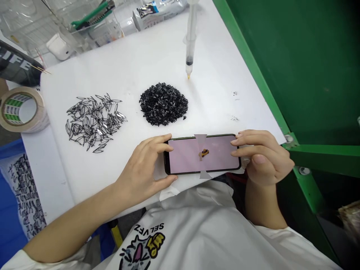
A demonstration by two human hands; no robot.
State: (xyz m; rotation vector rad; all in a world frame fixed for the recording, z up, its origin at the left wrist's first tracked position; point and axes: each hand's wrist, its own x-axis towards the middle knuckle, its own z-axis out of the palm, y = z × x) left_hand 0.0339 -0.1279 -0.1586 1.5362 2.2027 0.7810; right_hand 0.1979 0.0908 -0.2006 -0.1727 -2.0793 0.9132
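A smartphone (185, 155) lies sideways between my two hands, its screen lit pink with a small yellow vehicle in the middle. My left hand (144, 161) grips its left end, fingers on the top edge and thumb at the lower corner. At the right end, my right hand (263, 153) has two fingertips on the screen's edge, the other fingers curled beneath. Just beyond the phone sits a heap of small black pointed pieces (163, 104). To its left spreads a loose pile of thin black-outlined leaf-shaped pieces (94, 120). A syringe (190, 45) with a yellow tip stands beyond the heap.
A tape roll (42, 114) rests at the left edge of the white board (135, 56). At the back are a silver tube (160, 13), a white earphone case (59, 47) and clear boxes. Green metal framing (323, 155) borders the right. A bag of black pieces (26, 195) lies lower left.
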